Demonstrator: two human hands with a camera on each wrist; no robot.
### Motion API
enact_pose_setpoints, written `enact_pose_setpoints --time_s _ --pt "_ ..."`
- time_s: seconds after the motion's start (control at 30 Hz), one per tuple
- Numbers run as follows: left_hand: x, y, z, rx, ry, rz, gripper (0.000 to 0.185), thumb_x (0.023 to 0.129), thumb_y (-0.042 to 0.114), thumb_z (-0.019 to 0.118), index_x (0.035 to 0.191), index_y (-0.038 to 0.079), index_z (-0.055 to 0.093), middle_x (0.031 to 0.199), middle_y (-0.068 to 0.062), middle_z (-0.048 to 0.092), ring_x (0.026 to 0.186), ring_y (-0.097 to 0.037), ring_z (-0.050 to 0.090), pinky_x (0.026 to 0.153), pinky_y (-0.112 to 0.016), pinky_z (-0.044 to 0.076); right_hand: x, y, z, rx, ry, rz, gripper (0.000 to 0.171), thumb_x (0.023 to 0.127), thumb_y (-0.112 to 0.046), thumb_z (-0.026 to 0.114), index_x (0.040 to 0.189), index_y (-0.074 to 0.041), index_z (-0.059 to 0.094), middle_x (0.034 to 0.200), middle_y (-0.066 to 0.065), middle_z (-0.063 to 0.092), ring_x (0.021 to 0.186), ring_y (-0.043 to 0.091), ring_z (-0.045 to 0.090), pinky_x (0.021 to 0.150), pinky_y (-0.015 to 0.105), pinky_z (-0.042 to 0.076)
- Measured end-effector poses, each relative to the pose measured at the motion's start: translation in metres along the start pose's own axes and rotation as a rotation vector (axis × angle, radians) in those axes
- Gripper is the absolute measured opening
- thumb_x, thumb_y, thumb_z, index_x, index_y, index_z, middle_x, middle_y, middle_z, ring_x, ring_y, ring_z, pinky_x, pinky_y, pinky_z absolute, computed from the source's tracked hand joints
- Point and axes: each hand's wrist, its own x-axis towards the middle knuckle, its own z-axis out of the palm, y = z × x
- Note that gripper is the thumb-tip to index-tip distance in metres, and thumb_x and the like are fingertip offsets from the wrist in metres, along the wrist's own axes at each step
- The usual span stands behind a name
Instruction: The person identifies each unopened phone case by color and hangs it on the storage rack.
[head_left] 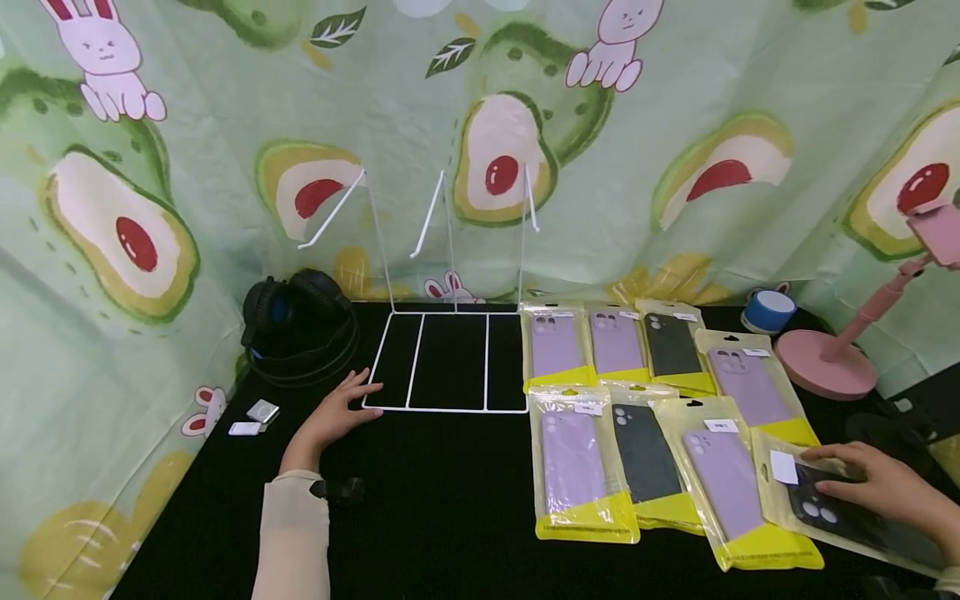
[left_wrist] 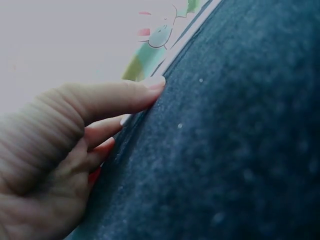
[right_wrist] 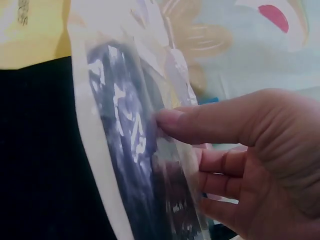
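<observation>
My left hand (head_left: 333, 421) is at the front left corner of a white wire rack (head_left: 450, 410) with upright hooks. Thumb and fingers hold that corner; in the left wrist view the thumb lies against the white wire (left_wrist: 192, 31). At the right, my right hand (head_left: 873, 483) grips a clear bag holding a black phone case (head_left: 817, 510), with a white label near one end. The right wrist view has the thumb on the glossy bag (right_wrist: 120, 120) and the other fingers behind it, partly hidden.
Several bagged phone cases, lilac (head_left: 573, 467) and black (head_left: 648, 450), lie between rack and right hand. Black headphones (head_left: 300, 325) and small white items (head_left: 262, 411) are at left. A blue-and-white round object (head_left: 768, 312) and pink stand (head_left: 825, 364) stand behind right. A patterned curtain (head_left: 405, 108) hangs behind.
</observation>
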Motion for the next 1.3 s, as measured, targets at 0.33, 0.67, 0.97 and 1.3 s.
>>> enact_pose_setpoints --time_s 0.33,0.67,0.97,1.3 --pt "-0.002 -0.001 0.0 0.013 0.01 0.006 0.055 0.089 0.029 0.064 0.137 0.007 0.05 0.156 -0.017 0.015 0.143 -0.038 0.0 0.109 -0.063 0.004 -0.001 -0.002 -0.005 0.084 -0.02 0.029 0.02 0.088 -0.009 0.065 0.097 0.008 0.063 0.093 0.02 0.064 0.078 0.021 0.056 0.063 0.033 0.053" --pt "-0.002 -0.001 0.002 0.024 0.024 0.013 0.055 0.089 0.029 0.064 0.136 0.006 0.05 0.156 -0.018 0.016 0.143 -0.039 0.001 0.109 -0.063 0.005 -0.012 -0.039 -0.038 0.273 0.111 -0.084 0.031 0.098 -0.016 0.053 0.113 0.01 0.055 0.101 -0.002 0.064 0.075 -0.005 0.057 0.062 0.024 0.052" --pt "-0.002 0.001 0.002 0.024 0.031 0.006 0.053 0.089 0.027 0.064 0.136 0.006 0.05 0.156 -0.017 0.017 0.143 -0.038 0.001 0.109 -0.063 0.005 0.011 -0.139 -0.05 0.531 0.389 -0.385 0.017 0.09 -0.001 0.061 0.107 -0.004 0.065 0.096 -0.021 0.063 0.078 -0.003 0.061 0.064 0.011 0.049" --pt "-0.004 0.002 0.002 0.005 0.041 0.021 0.053 0.089 0.024 0.064 0.136 0.004 0.05 0.156 -0.018 0.017 0.143 -0.038 0.001 0.11 -0.062 0.005 0.044 -0.273 -0.029 0.744 0.424 -0.611 0.018 0.086 0.003 0.064 0.104 0.006 0.065 0.095 -0.015 0.066 0.078 0.003 0.063 0.068 0.016 0.052"
